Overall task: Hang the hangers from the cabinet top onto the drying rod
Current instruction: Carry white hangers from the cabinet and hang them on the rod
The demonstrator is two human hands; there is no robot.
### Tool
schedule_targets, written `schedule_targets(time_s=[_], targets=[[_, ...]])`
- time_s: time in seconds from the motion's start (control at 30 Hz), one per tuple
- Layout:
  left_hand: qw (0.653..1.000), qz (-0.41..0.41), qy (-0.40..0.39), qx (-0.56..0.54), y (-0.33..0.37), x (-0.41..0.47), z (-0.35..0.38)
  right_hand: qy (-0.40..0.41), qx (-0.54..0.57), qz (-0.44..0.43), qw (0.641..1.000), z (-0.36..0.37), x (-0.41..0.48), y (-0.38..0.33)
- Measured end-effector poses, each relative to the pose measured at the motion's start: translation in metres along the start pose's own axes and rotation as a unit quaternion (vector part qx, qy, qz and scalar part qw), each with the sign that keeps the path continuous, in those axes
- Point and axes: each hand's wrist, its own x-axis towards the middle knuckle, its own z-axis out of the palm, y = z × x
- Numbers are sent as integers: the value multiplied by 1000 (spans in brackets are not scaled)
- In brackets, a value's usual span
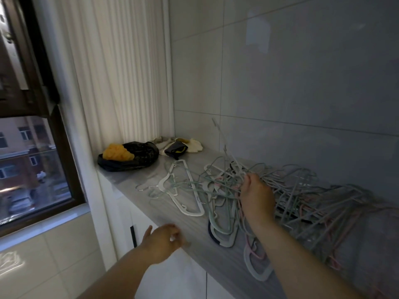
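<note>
A tangled heap of thin hangers [302,190], grey, green and pink, covers the grey cabinet top [181,221] along the tiled wall. A few white hangers [183,190] lie apart on its left. My right hand [257,195] reaches into the heap, fingers closed around some hanger wires, one of which sticks up toward the wall. My left hand [162,244] hovers at the cabinet's front edge, fingers loosely curled and holding nothing. No drying rod is in view.
A black bag with a yellow lump [127,156] and a pile of cloths [179,145] sit at the far end by the white curtain [121,72]. A window [32,158] is on the left. White cabinet doors [129,225] are below the top.
</note>
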Motion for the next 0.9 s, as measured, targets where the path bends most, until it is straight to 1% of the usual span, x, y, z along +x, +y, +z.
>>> schedule_targets(time_s=[0.07, 0.13, 0.17, 0.23, 0.3, 0.4, 0.43, 0.5, 0.57, 0.63, 0.7, 0.73, 0.77, 0.8, 0.9], targets=[[998, 6, 18, -68, 5, 1, -16, 33, 67, -12, 997, -4, -2, -2], [983, 10, 58, -172, 12, 4, -33, 53, 111, -51, 991, -4, -9, -6], [970, 16, 86, -227, 18, 5, -42, 63, 125, -74, 987, -3, -13, -11], [932, 37, 125, -338, 33, 1, -62, 90, 138, -127, 978, 3, -23, -22], [899, 49, 123, -418, 49, -9, -81, 111, 143, -164, 970, 10, -34, -37], [859, 37, 112, -498, 59, -21, -103, 115, 147, -214, 959, 23, -53, -59], [847, 28, 123, -516, 56, -23, -108, 110, 156, -228, 955, 28, -60, -64], [820, -2, 169, -547, 47, -31, -113, 97, 179, -247, 947, 33, -74, -77], [790, -19, 215, -574, 33, -45, -116, 69, 196, -269, 940, 35, -87, -90], [765, -15, 251, -593, 18, -65, -121, 17, 216, -274, 937, 31, -104, -106], [764, -20, 271, -585, 2, -89, -125, -77, 233, -263, 933, 23, -120, -125], [769, -31, 282, -573, -7, -103, -127, -141, 238, -262, 924, 22, -129, -135], [770, -43, 291, -565, -16, -117, -128, -201, 251, -270, 907, 20, -139, -144], [768, -56, 300, -563, -25, -133, -129, -243, 256, -288, 890, 18, -150, -152], [751, -86, 344, -557, -58, -201, -130, -283, 273, -352, 849, 2, -200, -197]])
